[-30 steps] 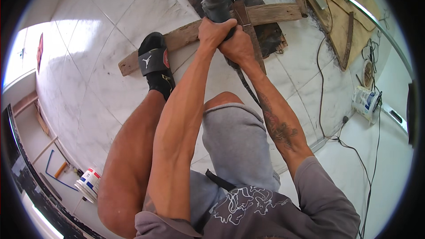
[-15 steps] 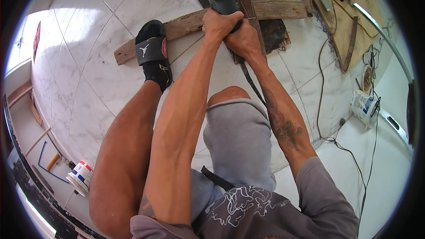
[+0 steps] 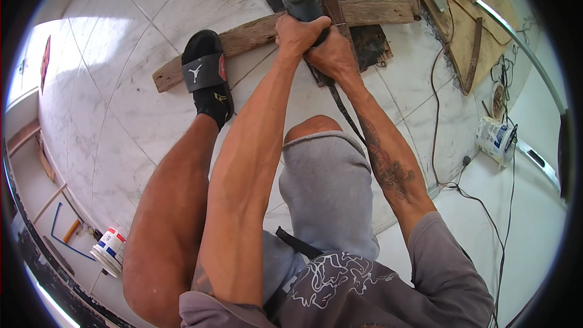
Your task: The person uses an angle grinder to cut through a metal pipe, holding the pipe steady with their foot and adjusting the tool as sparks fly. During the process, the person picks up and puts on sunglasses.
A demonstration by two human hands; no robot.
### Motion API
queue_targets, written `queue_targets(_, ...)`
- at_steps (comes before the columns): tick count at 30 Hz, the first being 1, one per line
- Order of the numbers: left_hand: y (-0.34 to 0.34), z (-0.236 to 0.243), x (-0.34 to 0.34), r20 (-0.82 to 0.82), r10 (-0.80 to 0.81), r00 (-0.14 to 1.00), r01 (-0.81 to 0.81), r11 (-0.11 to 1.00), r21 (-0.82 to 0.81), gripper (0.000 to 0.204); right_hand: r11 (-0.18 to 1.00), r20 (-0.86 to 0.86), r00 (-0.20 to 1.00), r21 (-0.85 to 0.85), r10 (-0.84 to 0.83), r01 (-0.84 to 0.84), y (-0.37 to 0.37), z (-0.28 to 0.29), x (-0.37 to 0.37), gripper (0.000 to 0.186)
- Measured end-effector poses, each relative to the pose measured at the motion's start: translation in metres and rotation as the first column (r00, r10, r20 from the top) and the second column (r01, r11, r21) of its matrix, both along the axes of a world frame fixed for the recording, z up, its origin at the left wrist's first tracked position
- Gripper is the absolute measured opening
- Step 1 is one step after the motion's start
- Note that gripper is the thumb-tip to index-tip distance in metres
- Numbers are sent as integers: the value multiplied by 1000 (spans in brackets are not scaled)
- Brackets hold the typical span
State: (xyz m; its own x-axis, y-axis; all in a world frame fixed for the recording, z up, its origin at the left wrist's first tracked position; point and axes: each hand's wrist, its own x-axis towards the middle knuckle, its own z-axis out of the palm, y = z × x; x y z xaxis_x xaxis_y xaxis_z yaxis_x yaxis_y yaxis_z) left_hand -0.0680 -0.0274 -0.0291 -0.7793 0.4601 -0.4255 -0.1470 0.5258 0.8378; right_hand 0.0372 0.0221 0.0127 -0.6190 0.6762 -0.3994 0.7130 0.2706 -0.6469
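Observation:
My left hand (image 3: 299, 35) is closed around the body of a dark grey-green power tool (image 3: 300, 1), whose kind I cannot make out. Just behind it, my right hand (image 3: 333, 54) wraps the tool's rear end. The tool's front end runs out of the picture at the top. Below it lies a weathered wooden beam (image 3: 252, 35), crossed by a narrower brown wood piece (image 3: 337, 15) beside the tool. My left foot, in a black slide sandal (image 3: 203, 74), rests on the beam's left part. A dark cord (image 3: 345, 109) trails back from the tool under my right forearm.
A dark stained board (image 3: 371, 45) lies under the beam on the pale tiled floor (image 3: 130, 94). Plywood (image 3: 455, 64) and metal strips lean at the right. Cables (image 3: 435, 121) run near a white bucket (image 3: 495, 140). Another bucket (image 3: 109, 252) stands lower left.
The view has shifted slightly, so the beam, board and buckets sit a little differently in the picture. Both hands keep the same grip on the power tool.

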Motion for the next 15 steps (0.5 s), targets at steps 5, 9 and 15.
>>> queue_targets(5,1,-2,-2,-24,5,1000,-6,1000,-25,75,999,0,1000,28,22,-22,0,3,-2,69)
queue_targets(9,0,0,1,-85,-11,996,7,999,-47,62,1000,9,1000,29,12,-13,-1,4,-2,69)
queue_targets(15,-1,0,0,-114,-4,994,-3,998,-61,64,1000,2,1000,17,21,-21,-2,5,-2,68)
